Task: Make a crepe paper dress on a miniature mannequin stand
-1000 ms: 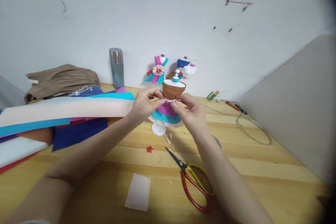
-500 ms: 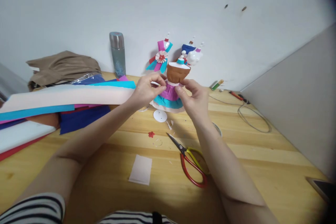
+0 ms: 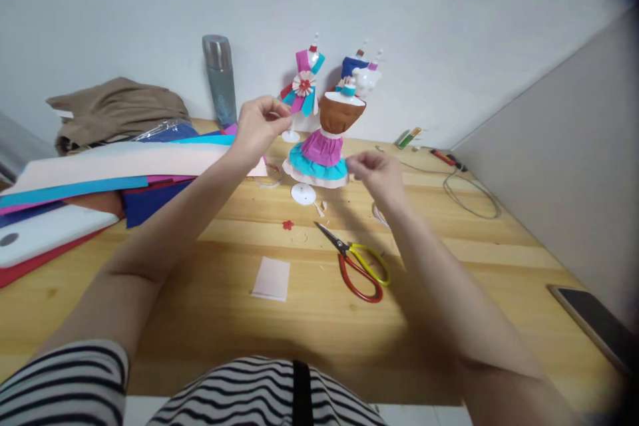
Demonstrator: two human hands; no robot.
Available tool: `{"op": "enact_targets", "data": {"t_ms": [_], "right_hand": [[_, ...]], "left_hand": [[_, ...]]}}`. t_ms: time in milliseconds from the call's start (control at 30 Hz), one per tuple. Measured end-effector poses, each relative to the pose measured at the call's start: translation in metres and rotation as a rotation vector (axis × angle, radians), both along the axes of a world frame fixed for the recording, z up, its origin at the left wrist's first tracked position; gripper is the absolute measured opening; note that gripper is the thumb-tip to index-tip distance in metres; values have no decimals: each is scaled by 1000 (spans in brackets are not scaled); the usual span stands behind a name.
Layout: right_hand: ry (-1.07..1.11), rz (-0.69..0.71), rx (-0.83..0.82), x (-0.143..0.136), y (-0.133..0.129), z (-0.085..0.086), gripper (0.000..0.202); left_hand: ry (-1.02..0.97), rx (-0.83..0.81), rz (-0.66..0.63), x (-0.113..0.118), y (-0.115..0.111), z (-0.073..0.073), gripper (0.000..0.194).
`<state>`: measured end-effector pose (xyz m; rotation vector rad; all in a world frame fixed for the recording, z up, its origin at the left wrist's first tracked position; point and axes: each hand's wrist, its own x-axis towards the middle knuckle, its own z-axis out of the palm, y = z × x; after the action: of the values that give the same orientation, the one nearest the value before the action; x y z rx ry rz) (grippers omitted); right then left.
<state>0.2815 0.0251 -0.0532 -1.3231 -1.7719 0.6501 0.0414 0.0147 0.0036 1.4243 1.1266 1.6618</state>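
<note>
A small dress form point(image 3: 327, 146) stands upright on a white round base, dressed in a brown top and a tiered skirt of magenta, blue and pale pink. My left hand point(image 3: 262, 125) is raised to the left of its top, thumb and fingertips pinched together; anything between them is too small to tell. By the skirt's right edge is my right hand point(image 3: 378, 176), fingers curled and closed, with whatever it may hold hidden. Close behind stand another form with a pink and red flower point(image 3: 304, 84) and others with a blue top point(image 3: 352, 66) and a white body point(image 3: 367, 81).
Scissors point(image 3: 344, 249), a pale pink paper piece point(image 3: 271, 279) and a red paper flower point(image 3: 288, 225) lie in front. Coloured sheets point(image 3: 124, 163), brown cloth point(image 3: 120, 110) and a flask point(image 3: 219, 80) are left. A phone point(image 3: 592, 319), cable point(image 3: 472, 206) and cutter point(image 3: 444, 158) are right.
Both hands have come away from the dress form's waist, the left up and leftward, the right outward to the skirt's edge. The camera view has tilted down.
</note>
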Motion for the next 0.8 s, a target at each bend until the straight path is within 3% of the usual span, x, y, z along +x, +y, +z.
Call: {"op": "enact_targets", "data": {"t_ms": [133, 233, 400, 567, 733, 800], "right_hand": [[-347, 177, -205, -6, -22, -32, 25], [-482, 229, -188, -20, -30, -44, 13], [-450, 337, -233, -10, -26, -35, 20], [-354, 533, -346, 10, -41, -31, 19], [-362, 515, -345, 9, -45, -32, 24], [-351, 439, -319, 16, -47, -25, 29]], "left_hand": [[-59, -29, 96, -2, -12, 13, 13], [-80, -35, 118, 0, -24, 16, 10], [-109, -24, 114, -7, -37, 9, 11], [-141, -43, 93, -16, -35, 4, 13], [-136, -52, 76, -14, -38, 6, 15], [-125, -23, 89, -15, -41, 8, 12]]}}
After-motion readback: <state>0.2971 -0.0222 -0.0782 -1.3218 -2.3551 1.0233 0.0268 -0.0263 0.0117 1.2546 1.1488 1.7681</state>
